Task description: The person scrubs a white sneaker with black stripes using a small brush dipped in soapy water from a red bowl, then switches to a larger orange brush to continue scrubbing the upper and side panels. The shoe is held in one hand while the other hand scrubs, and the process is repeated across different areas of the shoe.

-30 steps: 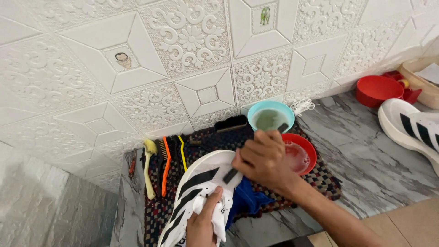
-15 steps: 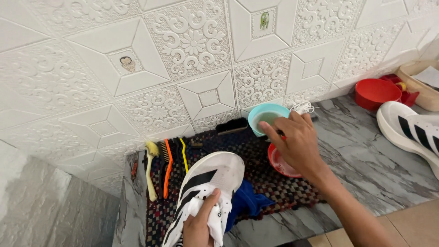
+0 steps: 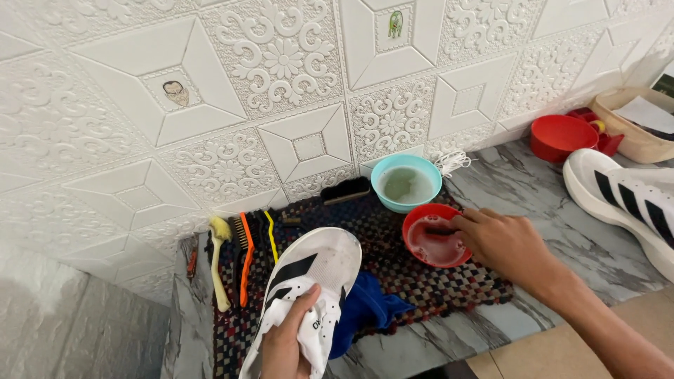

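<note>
We see the left hand (image 3: 284, 344) wrapped around the side of a white sneaker with black stripes (image 3: 309, 284), which lies toe-up on the woven mat (image 3: 421, 281) over a blue cloth (image 3: 365, 309). The right hand (image 3: 509, 242) reaches into the red bowl (image 3: 434, 238), fingers curled at its rim; we cannot tell whether it grips anything there. Just behind stands a teal bowl (image 3: 406, 184) of cloudy water, and brushes (image 3: 242, 245) lie along the mat's left edge on the marble worktop (image 3: 533, 189).
</note>
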